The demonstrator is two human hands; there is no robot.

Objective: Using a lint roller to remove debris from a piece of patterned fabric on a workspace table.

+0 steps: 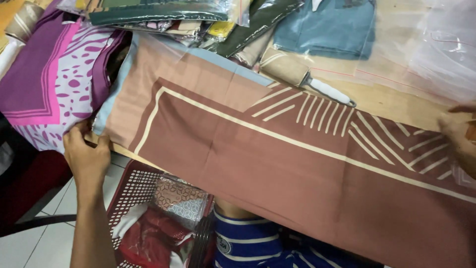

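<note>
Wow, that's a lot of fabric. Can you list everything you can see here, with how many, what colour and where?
Brown scarf: one, reddish brown with cream lines, spread across the table and over its near edge.
Purple scarf: one, purple, pink and white patterned, far left.
Bagged fabrics: several, green, blue, yellow and dark, piled along the top.
Lint roller: one, beige roll with white handle, top centre.
Clear bags: a few, top right.
Wooden table: one, light wood, under it all.
Red basket: one, perforated, on the floor below, holding packaged cloth.
Striped clothing: blue and white, bottom centre.
Left hand: grips the brown scarf's left edge.
Right hand: on the scarf's right end, partly out of view.
</note>
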